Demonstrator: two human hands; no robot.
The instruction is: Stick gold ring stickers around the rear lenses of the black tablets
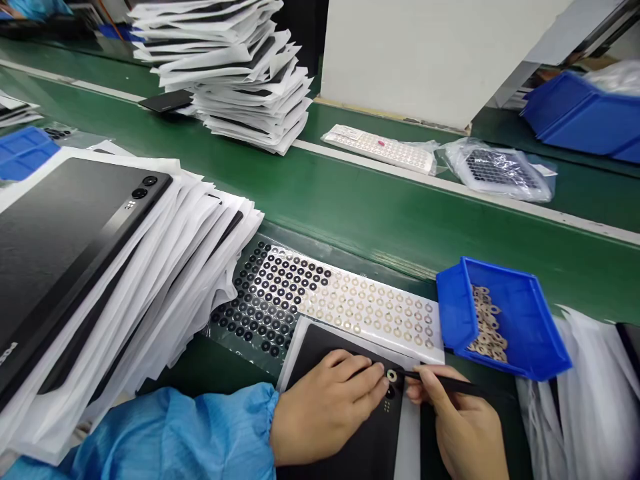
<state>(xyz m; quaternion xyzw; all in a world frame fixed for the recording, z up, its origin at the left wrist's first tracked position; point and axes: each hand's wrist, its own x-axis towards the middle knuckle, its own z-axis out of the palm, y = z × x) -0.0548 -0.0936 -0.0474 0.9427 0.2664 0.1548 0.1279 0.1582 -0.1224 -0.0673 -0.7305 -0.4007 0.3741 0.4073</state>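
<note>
My left hand (330, 407) lies flat on a black tablet-like panel (320, 347), its fingers extended toward the camera corner. A small pale ring (392, 376) sits at that corner, right by my left fingertips. Pinched in my right hand (463, 420) is a slim black tool that looks like tweezers (460, 385), its tip close to the ring. White paper (410, 433) lies under the panel. Just beyond it rests a white backing sheet (380, 303), carrying pale rings on the right and black rings (285, 275) on the left.
A blue bin (530, 327) with loose ring pieces stands right of the sheet. Paper-interleaved panels are stacked at left (190, 267) and at the back (235, 73). Bagged parts (500, 170) lie across the green bench (320, 193). White-wrapped items (595, 380) stand at right.
</note>
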